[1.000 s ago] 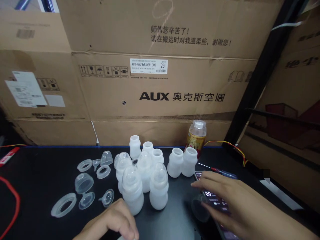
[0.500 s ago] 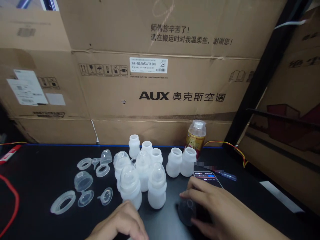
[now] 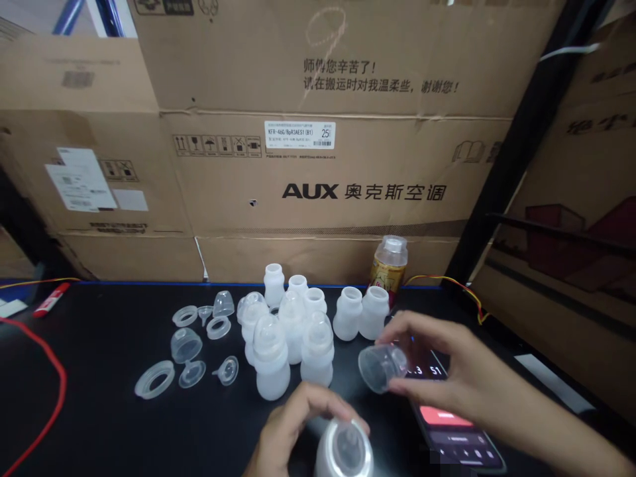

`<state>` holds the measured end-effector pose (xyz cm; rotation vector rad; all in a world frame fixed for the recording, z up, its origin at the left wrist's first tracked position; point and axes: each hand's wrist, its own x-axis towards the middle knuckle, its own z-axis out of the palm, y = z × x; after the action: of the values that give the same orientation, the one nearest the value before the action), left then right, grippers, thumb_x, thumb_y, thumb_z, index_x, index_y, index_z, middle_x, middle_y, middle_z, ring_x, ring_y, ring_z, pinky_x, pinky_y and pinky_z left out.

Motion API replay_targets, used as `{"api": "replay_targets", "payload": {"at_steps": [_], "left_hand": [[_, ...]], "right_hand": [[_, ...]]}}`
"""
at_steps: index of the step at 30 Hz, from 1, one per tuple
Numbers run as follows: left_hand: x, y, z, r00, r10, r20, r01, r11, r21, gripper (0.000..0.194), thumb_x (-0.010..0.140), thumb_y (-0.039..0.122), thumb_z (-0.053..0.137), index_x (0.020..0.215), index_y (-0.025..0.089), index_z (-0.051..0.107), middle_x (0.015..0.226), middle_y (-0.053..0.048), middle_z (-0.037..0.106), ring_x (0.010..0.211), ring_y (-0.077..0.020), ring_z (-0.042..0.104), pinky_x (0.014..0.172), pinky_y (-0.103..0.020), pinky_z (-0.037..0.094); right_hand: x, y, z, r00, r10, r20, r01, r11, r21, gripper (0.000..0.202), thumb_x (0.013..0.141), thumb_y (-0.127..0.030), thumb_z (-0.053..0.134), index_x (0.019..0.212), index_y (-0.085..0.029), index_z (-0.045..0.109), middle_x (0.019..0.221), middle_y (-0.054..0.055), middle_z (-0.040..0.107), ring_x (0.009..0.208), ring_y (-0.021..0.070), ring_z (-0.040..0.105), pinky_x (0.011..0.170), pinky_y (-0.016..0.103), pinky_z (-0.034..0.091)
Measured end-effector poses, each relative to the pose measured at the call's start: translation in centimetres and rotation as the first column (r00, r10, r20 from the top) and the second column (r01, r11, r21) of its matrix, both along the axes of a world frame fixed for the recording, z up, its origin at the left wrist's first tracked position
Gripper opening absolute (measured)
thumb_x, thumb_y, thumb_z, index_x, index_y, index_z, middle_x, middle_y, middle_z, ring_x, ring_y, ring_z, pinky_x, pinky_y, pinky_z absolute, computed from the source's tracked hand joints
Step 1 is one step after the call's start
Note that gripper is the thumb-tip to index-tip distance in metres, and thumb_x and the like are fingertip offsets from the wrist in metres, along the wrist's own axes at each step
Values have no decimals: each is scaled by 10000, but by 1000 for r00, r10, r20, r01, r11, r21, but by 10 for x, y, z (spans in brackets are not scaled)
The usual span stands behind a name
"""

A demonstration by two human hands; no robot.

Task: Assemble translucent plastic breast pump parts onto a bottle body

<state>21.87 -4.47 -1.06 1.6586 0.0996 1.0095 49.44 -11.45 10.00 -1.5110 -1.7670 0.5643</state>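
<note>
My left hand (image 3: 293, 424) is wrapped round a small white baby bottle (image 3: 346, 457) at the lower edge, with a ring and a clear teat on top; its base is out of view. To the right, my right hand (image 3: 437, 354) pinches a clear dome cap (image 3: 376, 368), tilted with its wide mouth to the left, above and apart from that bottle. Several capped white bottles (image 3: 272, 377) stand together beyond my left hand. Behind them are open white bottles (image 3: 274, 286), and two more open bottles (image 3: 348, 317) stand to their right.
Loose rings (image 3: 141, 386), clear caps (image 3: 186, 346) and funnel-like teats (image 3: 228, 371) lie on the left of the black table. A lit phone (image 3: 450, 440) lies under my right hand. A gold-labelled jar (image 3: 389, 265) stands before the cardboard box (image 3: 238, 179). A red cable (image 3: 59, 371) curves at left.
My left hand has moved right, bringing the bottle with its teat into view. My right hand has raised the clear cap and turned it. More of the phone shows. The view has shifted slightly.
</note>
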Motion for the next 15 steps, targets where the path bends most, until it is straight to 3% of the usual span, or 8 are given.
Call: {"api": "replay_targets", "payload": {"at_steps": [3,7,12,15], "left_hand": [[15,-2,6,997,77,-20,-77,997,-14,555,770,436,1031,1217,260,754,1116,-84,838,981,-237,772,867,-308,537],[31,-3,12,988,152,-23,-153,988,-32,595,702,567,1035,1079,241,712,993,-42,751,913,-214,667,830,-315,487],[36,-4,16,983,181,-1,-181,983,-35,583,726,598,1006,998,236,639,961,-40,691,884,-214,624,808,-338,458],[35,-3,15,986,168,-16,-169,985,-42,582,733,602,1001,973,233,620,958,-45,694,884,-217,638,811,-342,460]], "right_hand": [[-2,-5,35,979,148,-137,-139,987,76,307,845,-426,984,1048,-299,793,973,-15,739,864,191,670,743,309,526],[-17,-6,73,958,284,46,-287,953,94,276,847,-400,1009,1030,-340,812,912,-60,742,783,140,629,693,251,539],[-22,-3,104,941,293,167,-318,935,154,277,833,-447,1013,1024,-371,828,876,-67,761,744,149,664,647,252,560],[-24,1,113,924,325,202,-350,931,102,270,821,-464,1017,1003,-390,832,877,-83,767,761,148,685,637,241,546]]}}
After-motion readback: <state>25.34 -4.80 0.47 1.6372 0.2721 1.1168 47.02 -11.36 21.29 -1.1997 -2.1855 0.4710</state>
